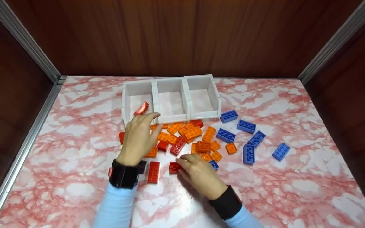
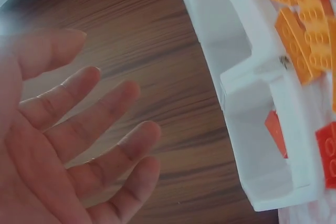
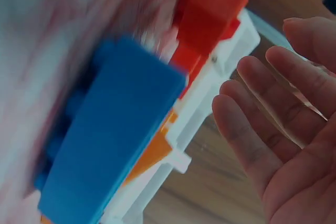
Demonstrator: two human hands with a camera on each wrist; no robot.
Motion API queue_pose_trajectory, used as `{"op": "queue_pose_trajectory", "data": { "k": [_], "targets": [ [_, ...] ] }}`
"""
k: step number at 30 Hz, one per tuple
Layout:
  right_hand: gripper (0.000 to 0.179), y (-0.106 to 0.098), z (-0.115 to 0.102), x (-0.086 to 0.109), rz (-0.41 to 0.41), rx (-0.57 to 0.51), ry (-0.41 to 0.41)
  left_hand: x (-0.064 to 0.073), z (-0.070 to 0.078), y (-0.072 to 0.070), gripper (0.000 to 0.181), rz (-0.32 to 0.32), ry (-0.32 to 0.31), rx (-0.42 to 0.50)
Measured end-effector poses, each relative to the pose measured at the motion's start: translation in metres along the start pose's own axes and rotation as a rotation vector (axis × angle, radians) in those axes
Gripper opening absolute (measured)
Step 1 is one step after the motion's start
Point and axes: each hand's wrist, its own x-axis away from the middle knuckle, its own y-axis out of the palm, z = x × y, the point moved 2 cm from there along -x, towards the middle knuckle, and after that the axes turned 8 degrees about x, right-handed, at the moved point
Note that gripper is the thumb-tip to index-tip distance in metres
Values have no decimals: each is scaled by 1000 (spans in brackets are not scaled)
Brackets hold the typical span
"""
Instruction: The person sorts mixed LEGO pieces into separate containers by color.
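left hand (image 1: 140,136) spread, empty, near red brick (image 1: 141,108) in leftmost white bin (image 1: 139,88), right hand (image 1: 201,175) relaxed, empty, near second red brick (image 1: 173,168)

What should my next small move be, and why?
I'd probably close the right hand on the red brick at its fingertips: that one lies within easy reach, outside the white bins, while another red piece shows at the leftmost bin.
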Motion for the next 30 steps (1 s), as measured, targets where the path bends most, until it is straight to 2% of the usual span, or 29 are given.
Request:
{"op": "queue_pose_trajectory", "data": {
  "k": [3,6,12,15,24,30],
  "targets": [
    [32,6,-6,1,-16,26,-18,9,2,1,34,40,14,25],
    [31,10,-11,2,-31,52,-18,16,3,4,33,40,12,36],
    [31,13,-15,3,-49,124,-16,24,1,10,35,-10,-38,39],
    [30,13,-15,4,-60,140,-23,26,-1,11,34,-27,-43,42],
    [22,14,-9,5,-31,117,-5,29,-2,17,26,-172,17,55],
    [23,11,-5,5,-77,49,33,34,-4,19,29,-222,-2,65]
  ]
}}
